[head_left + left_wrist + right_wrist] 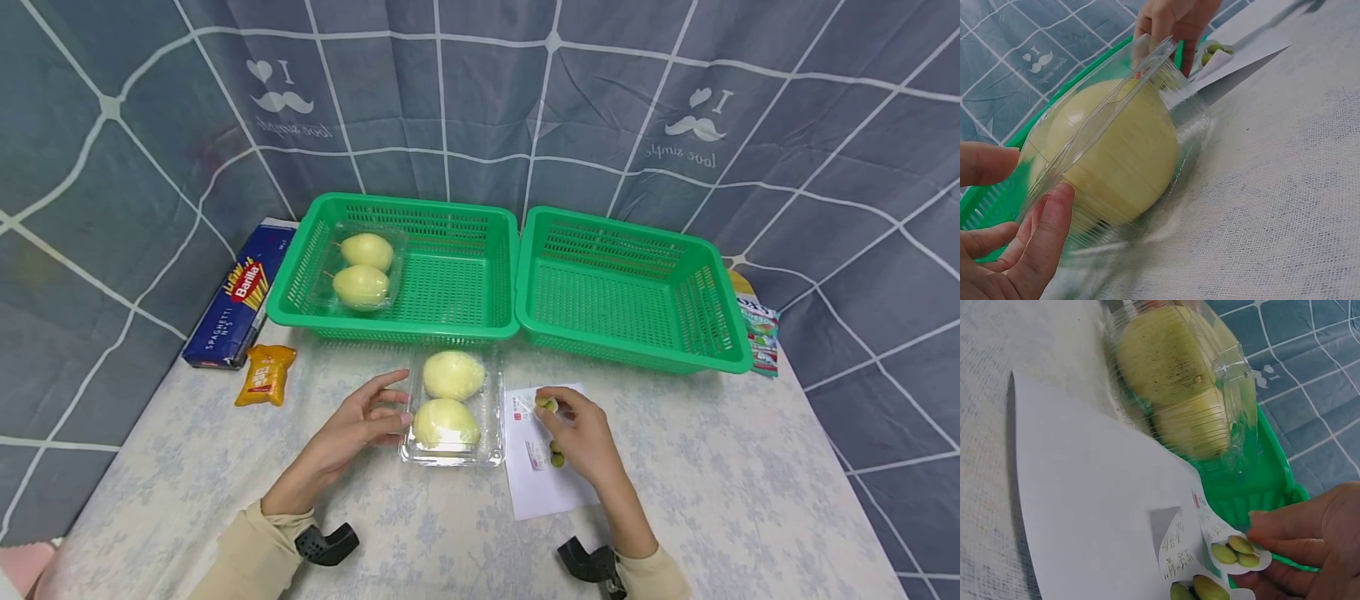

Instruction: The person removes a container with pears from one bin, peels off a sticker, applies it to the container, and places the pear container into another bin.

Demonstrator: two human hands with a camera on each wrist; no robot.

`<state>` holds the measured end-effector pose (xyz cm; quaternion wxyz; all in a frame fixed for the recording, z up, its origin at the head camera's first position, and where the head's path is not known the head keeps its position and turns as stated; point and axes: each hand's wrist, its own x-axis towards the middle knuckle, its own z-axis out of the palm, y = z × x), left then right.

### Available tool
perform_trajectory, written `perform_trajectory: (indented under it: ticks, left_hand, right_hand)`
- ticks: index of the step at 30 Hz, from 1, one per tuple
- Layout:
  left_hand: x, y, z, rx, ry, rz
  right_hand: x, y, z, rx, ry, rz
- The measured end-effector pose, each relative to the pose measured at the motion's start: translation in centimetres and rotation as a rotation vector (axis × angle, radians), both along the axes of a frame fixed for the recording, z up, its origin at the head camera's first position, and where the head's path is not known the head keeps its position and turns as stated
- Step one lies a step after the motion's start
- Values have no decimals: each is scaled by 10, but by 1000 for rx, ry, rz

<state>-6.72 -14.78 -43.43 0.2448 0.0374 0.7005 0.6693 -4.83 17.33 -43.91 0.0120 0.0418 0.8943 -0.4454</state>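
Left hand (358, 432), spread, touches the pear box (491, 421), whose long axis points forward; right hand (587, 435) pinches a label (1239, 552).

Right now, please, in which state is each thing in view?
Near container: lid closed
Far container: seems closed
Left basket: upright, one container inside
Right basket: upright, open-topped
Spaghetti box: seems shut
Orange packet: lying, seems sealed
Rightmost packet: partly hidden
White sheet: on table, edge raised
Held label: lifted, full release unclear
Other label: attachment unclear
Left hand: touching near container
Right hand: pinching held label
Backdrop cloth: hanging
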Motion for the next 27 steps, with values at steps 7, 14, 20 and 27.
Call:
perform_trajectory:
  ticks: [7, 14, 20, 27]
  left_hand:
    - [0, 0, 0, 8, 3, -1]
    - [0, 0, 0, 5, 1, -4]
    - [-1, 0, 0, 2, -3, -3]
    - [-1, 0, 1, 2, -5, -4]
  right_hand:
    - [-1, -2, -6, -5, -4, 30]
    - [-1, -4, -9, 18, -17, 19]
    - [-1, -3, -10, 29, -46, 8]
    - [-1, -1, -11, 7, -64, 29]
